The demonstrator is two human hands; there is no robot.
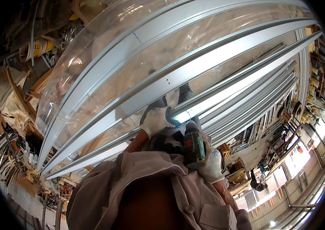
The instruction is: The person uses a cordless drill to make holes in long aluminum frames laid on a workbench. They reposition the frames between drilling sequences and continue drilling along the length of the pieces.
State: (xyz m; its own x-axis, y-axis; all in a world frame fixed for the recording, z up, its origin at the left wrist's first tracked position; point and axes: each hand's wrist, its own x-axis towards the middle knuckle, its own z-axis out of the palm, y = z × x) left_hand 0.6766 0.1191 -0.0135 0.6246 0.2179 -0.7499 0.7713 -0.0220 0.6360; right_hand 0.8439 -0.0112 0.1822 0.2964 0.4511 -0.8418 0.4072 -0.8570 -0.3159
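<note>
In a white glove with blue fingertips, my left hand [156, 120] is closed around the edge of a long silvery metal profile [220, 96] that crosses in front of my body. My right hand [211, 165], also gloved, grips a green and black cordless drill [194, 147]. The drill's bit points away from me, at a brightly lit part of the profile just right of my left hand. Whether the bit touches the metal, I cannot tell. Beyond lies another metal profile [204, 61] with small dark holes in its face. Part of my right hand is hidden behind the drill.
A wide profile with a blue mark [135, 37] runs along the far side, with clear plastic sheeting [70, 73] around it. Several more profiles [254, 99] are stacked at right. Scrap and wooden pieces [18, 94] crowd the left. A person [257, 181] is far off at right.
</note>
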